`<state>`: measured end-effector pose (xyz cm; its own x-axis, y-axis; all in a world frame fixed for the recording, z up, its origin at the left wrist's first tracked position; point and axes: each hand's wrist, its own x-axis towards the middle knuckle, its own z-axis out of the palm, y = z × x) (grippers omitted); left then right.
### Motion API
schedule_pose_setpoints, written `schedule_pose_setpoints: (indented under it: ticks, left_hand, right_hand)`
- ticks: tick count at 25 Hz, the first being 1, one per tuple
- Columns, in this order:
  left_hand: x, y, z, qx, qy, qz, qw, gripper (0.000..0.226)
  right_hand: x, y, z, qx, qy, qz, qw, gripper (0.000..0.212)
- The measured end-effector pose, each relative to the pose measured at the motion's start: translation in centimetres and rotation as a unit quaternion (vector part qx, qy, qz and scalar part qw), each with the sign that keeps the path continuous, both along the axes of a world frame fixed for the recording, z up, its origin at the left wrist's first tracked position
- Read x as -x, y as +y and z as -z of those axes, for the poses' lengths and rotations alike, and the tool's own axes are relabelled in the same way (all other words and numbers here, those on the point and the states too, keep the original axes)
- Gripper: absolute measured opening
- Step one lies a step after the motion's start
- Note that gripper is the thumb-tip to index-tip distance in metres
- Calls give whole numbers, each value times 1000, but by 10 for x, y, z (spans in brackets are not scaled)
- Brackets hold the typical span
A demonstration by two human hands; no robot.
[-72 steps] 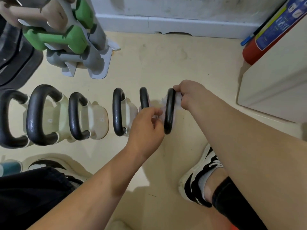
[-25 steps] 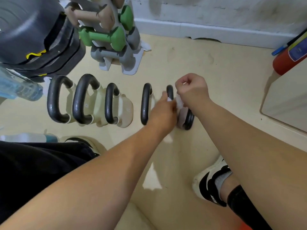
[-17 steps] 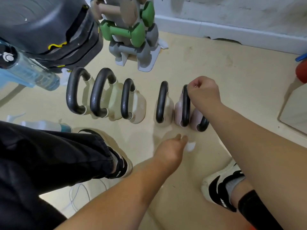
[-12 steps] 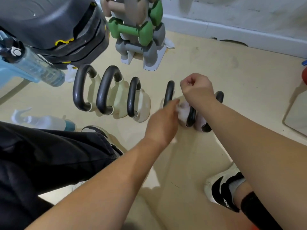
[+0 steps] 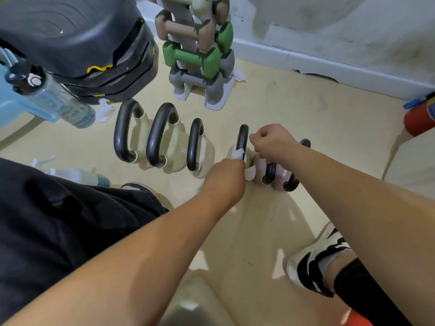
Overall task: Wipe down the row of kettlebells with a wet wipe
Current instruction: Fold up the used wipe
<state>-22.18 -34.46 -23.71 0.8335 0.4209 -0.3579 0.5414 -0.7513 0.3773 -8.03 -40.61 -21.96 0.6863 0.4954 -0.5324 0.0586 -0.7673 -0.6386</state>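
- left hand (image 5: 223, 178) pinches the wet wipe (image 5: 250, 173), pressing it against the cream kettlebell (image 5: 242, 137).
- right hand (image 5: 273, 142) grips the pink kettlebell (image 5: 259, 167) handle, just beside.

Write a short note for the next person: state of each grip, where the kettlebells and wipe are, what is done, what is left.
Left grip holds the wet wipe against the fourth kettlebell from the left, low on its handle.
Right grip holds the pink fifth kettlebell by its handle.
Six stand in a row on the floor.
Which are wiped cannot be told; finish the fourth, check the rest.
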Motion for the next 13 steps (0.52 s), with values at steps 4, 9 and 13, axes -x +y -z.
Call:
schedule_pose_setpoints:
  ticks: [4, 9, 13]
  left_hand:
    - [-23, 14, -50, 159, -82, -141, 974, 11]
    - [-45, 13, -107, 185, -220, -163, 944, 7]
    - [-74, -12, -146, 271, -237, -187, 914, 16]
  right_hand:
    - [15, -2, -40, -12, 109, 43, 993, 34]
    - [10, -21, -99, -135, 165, 170, 962, 30]
    - [-13, -56, -153, -138, 139, 162, 967, 27]
